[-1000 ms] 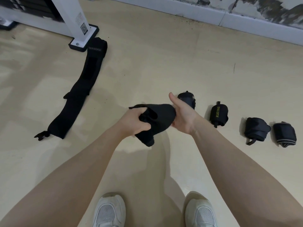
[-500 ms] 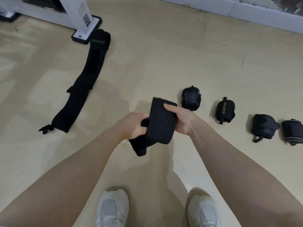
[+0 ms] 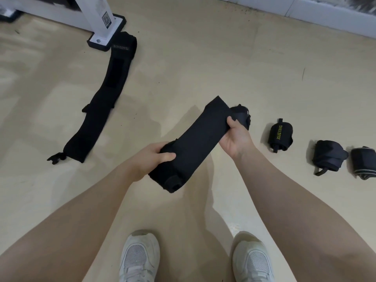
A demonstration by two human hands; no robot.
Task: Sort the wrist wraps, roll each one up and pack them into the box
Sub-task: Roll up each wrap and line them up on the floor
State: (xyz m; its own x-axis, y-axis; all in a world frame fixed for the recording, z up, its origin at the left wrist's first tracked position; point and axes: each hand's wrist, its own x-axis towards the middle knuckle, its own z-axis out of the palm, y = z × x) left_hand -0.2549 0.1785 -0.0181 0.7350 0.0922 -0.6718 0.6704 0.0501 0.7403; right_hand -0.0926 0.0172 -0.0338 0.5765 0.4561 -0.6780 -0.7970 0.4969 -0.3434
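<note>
wrap (image 3: 195, 143) stretched between both gripping hands (image 3: 154, 157), above floor.

four rolled wraps (image 3: 281, 135), two unrolled wraps (image 3: 103, 96), two shoes (image 3: 139, 255)

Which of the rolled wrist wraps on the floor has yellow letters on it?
The second roll from the left, printed XUEYING in yellow. The roll behind the right hand and the two rolls further right show no yellow print.

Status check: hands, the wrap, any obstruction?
Left hand grips wrap roll end; right hand pinches its loose end. Four rolled wraps on floor. Nothing in the way.
</note>
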